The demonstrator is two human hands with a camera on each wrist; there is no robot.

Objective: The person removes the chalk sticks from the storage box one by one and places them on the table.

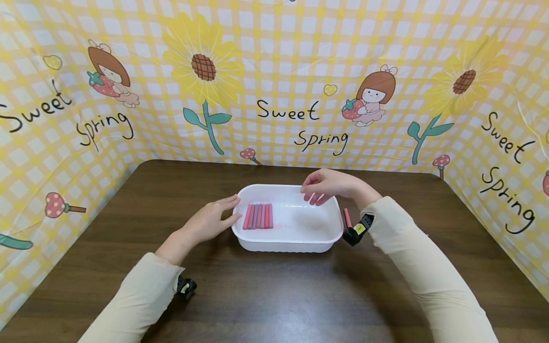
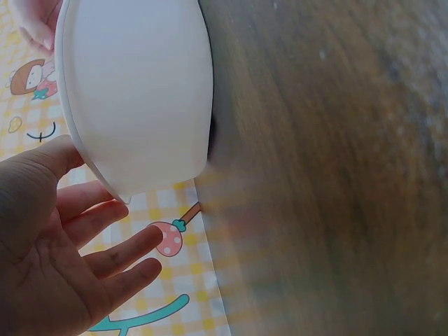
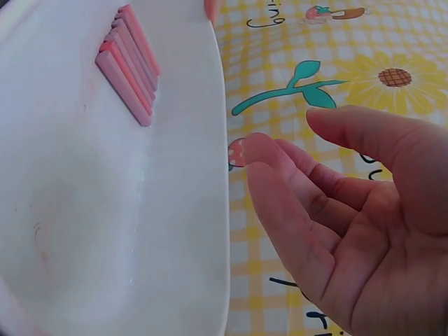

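Observation:
In the head view a white plastic tub [image 1: 283, 246] sits on the table. Several slim pink and mauve chalk-like sticks [image 1: 258, 216] lie side by side in its left part. My left hand [image 1: 210, 220] is at the tub's left end; in the left wrist view its thumb and some fingertips touch the rim of the tub [image 2: 140, 91], the other fingers spread loosely. Above the far right rim hovers my right hand [image 1: 330, 185], fingers loosely bent, and the right wrist view shows nothing between them. One pink stick [image 1: 347, 217] lies outside the tub, partly hidden behind the right wrist camera.
Dark wood tabletop [image 1: 266, 290] surrounds the tub. A yellow checked cloth [image 1: 274, 71] with printed flowers and figures hangs behind the table and along both sides. Black cameras are strapped at both wrists, the right one [image 1: 358, 230] close to the tub's right end.

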